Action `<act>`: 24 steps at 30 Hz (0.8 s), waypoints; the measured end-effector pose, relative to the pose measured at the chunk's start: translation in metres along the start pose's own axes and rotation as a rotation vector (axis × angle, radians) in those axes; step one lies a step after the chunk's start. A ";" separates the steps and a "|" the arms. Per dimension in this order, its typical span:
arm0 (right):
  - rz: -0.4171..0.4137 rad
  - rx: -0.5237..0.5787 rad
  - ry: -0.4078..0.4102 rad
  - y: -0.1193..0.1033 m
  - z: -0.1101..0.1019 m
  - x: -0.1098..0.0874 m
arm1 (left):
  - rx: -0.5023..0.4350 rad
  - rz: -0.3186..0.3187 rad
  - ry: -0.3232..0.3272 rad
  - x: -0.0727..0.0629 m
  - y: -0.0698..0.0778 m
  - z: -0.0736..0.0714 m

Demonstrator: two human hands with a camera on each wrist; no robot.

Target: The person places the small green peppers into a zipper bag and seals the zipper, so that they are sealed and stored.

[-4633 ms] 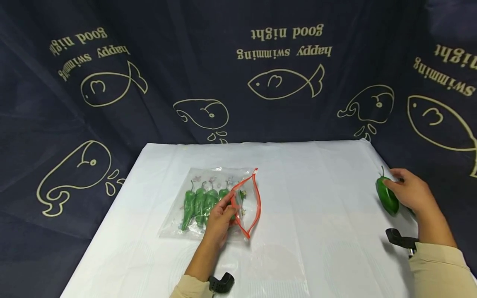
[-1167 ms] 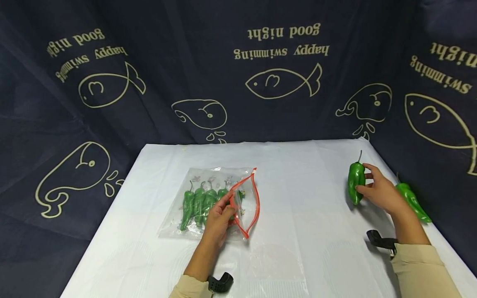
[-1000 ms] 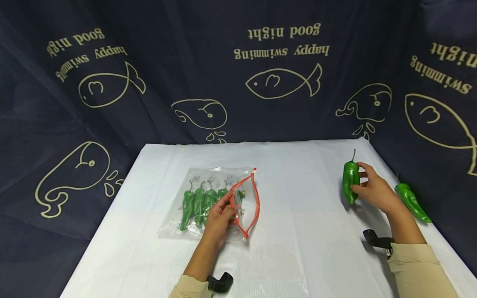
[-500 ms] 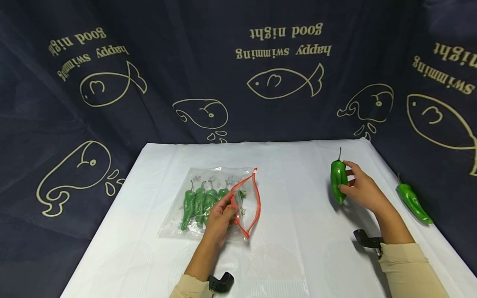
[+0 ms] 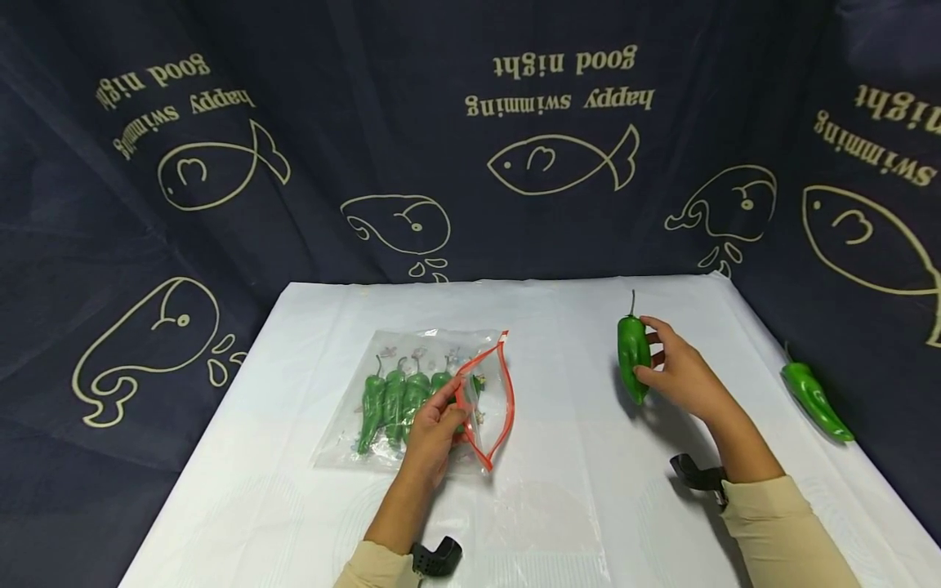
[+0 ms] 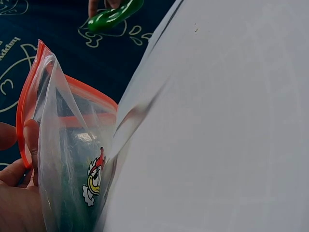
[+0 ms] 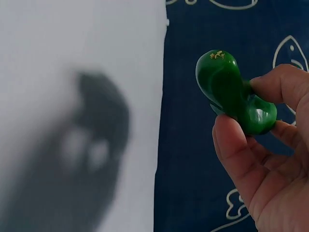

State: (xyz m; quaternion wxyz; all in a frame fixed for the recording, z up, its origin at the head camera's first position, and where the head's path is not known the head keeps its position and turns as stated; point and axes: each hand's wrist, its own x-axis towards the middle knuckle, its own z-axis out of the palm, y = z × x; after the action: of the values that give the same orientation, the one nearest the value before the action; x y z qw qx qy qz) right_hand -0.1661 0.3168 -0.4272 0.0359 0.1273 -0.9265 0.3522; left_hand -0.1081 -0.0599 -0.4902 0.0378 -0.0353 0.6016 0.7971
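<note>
A clear zip bag (image 5: 341, 433) with a red zip edge lies at the left of the table, several green peppers (image 5: 372, 404) inside it. Its mouth gapes toward the right. My left hand (image 5: 432, 433) pinches the near side of that mouth between thumb and fingers; in the left wrist view the red rim (image 6: 21, 111) runs between them. Right of the bag, above the table, my right hand (image 5: 680, 371) grips a green pepper (image 5: 632, 355), stem up, between thumb and fingers. The right wrist view shows this pepper (image 7: 219, 79) from its blunt tip.
Another green pepper (image 5: 814, 402) lies near the right edge of the white-covered table (image 5: 559, 343). Behind the table hangs a dark blue curtain (image 5: 441, 82) with fish and whale drawings. Each wrist wears a black mount, the left one (image 5: 437, 558) just above the tabletop.
My right hand has picked up the pepper from the right side and carried it left toward the bag, uncovering another pepper there. The left hand and bag have stayed put.
</note>
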 end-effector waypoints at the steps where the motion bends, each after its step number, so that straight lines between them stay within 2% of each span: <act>1: -0.001 0.006 -0.005 -0.002 0.002 0.001 | 0.003 -0.001 -0.001 0.000 0.000 0.000; 13: 0.005 0.050 0.012 -0.027 0.034 0.011 | -0.006 -0.005 -0.009 0.001 0.000 -0.001; 20: -0.014 0.102 0.005 -0.039 0.051 0.013 | -0.005 0.012 -0.021 0.001 -0.001 -0.001; 24: -0.035 0.137 0.003 -0.045 0.060 0.013 | -0.006 -0.001 -0.020 0.000 0.000 -0.001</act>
State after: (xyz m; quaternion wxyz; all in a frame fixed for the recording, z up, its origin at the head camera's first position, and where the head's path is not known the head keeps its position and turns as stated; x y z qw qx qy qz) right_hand -0.1659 0.2419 -0.4410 0.0346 0.1449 -0.8978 0.4145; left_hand -0.1083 -0.0606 -0.4903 0.0441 -0.0278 0.5989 0.7991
